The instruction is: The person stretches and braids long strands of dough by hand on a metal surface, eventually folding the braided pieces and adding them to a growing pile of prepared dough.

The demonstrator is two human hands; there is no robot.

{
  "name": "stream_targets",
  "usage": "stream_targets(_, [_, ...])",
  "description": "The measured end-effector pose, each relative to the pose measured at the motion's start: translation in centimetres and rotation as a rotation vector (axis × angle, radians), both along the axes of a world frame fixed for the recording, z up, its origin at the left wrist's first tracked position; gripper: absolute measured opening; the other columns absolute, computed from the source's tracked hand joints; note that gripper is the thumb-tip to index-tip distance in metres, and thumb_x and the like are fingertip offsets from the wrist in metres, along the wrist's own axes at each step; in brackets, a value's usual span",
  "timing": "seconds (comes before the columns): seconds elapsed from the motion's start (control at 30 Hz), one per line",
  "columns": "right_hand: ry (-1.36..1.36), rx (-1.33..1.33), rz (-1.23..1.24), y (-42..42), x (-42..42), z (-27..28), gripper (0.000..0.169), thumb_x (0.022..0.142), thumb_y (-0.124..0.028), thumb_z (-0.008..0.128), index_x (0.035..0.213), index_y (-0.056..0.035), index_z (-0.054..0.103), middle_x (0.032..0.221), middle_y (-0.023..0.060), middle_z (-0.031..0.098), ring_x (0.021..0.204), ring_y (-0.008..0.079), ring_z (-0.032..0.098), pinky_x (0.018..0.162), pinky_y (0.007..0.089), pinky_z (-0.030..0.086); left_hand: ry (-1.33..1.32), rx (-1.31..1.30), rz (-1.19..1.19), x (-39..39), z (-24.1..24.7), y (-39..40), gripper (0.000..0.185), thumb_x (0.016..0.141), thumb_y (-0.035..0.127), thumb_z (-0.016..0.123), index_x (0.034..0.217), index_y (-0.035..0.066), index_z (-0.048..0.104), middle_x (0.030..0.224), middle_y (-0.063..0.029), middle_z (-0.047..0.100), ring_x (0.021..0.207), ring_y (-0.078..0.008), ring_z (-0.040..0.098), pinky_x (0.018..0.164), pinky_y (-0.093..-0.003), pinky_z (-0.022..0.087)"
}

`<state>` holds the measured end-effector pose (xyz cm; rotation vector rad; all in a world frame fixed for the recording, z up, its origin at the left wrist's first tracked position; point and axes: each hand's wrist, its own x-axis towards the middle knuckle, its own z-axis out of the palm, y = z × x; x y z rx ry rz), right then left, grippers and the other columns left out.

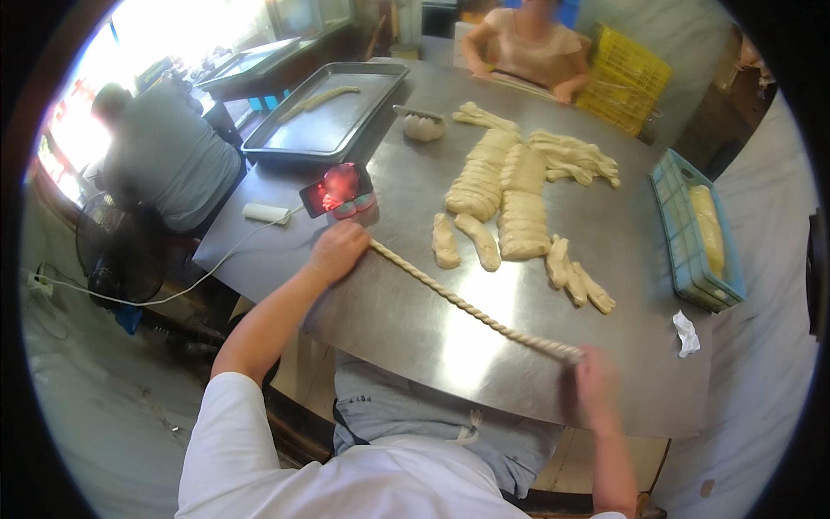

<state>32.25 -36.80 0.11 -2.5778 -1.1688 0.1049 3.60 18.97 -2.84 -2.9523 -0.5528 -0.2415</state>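
Note:
A long twisted rope of dough (473, 311) stretches slantwise over the steel table (389, 331) close in front of me. My left hand (340, 246) is closed on its far left end, just below a phone (335, 191) on a small stand. The near right end is in my right hand (596, 383), which is blurred. Beyond the rope lie two rows of stacked dough strips (524, 201), with loose dough pieces (574, 156) around them. On a metal baking tray (311, 152) at the back left rests one twisted dough piece (318, 102).
A blue plastic crate (671, 246) holding a bagged yellowish mass stands at the right, near crumpled white paper (686, 334). A white power bank (266, 213) and cable lie left. A person (532, 45) sits across the table; another (168, 149) is at the left. Yellow crates (622, 78) stand behind.

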Motion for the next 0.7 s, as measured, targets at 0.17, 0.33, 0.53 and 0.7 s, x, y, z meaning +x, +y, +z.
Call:
stream_targets(0.17, [-0.371, -0.213, 0.12, -6.8, -6.1, -4.7, 0.052, 0.102, -0.019, 0.064, 0.148, 0.0071, 0.061, 0.155, 0.0282, 0.061, 0.15, 0.045, 0.053, 0.124, 0.0623, 0.039, -0.323, -0.025, -0.325, -5.9, 1.4, -2.2, 0.018, 0.095, 0.02, 0.075, 0.11, 0.01, 0.076, 0.116, -0.0069, 0.074, 0.101, -0.0296, 0.071, 0.086, -0.044, 0.059])
stream_targets(0.33, [-0.373, -0.125, -0.209, 2.7, 4.0, -4.0, 0.063, 0.108, -0.026, 0.061, 0.16, 0.0074, 0.047, 0.172, 0.0278, 0.043, 0.164, 0.042, 0.034, 0.133, 0.0659, 0.019, -0.294, -0.267, 0.217, -4.6, 1.3, -4.0, 0.034, 0.097, 0.023, 0.076, 0.127, 0.006, 0.074, 0.14, -0.0102, 0.073, 0.138, -0.0292, 0.064, 0.116, -0.0455, 0.051])
stream_targets(0.53, [-0.025, 0.105, 0.181, 0.3, 3.0, -4.3, 0.044, 0.108, -0.018, 0.064, 0.148, -0.0016, 0.066, 0.159, 0.0248, 0.059, 0.15, 0.0413, 0.054, 0.125, 0.0526, 0.042, -0.249, -0.005, 0.142, -12.2, -1.1, -12.5, 0.038, 0.096, 0.022, 0.076, 0.127, 0.001, 0.073, 0.139, -0.0181, 0.073, 0.144, -0.0334, 0.059, 0.123, -0.052, 0.043])
stream_targets(0.7, [0.624, 0.209, 0.041, 8.2, 6.4, 1.5, 0.03, 0.101, -0.014, 0.064, 0.127, -0.0044, 0.076, 0.122, 0.02, 0.078, 0.116, 0.0406, 0.074, 0.102, 0.0474, 0.058, -0.228, -0.282, 0.276, -6.8, 1.4, -7.4, 0.028, 0.096, 0.023, 0.078, 0.119, 0.007, 0.078, 0.127, -0.0163, 0.077, 0.131, -0.0344, 0.067, 0.116, -0.0541, 0.048])
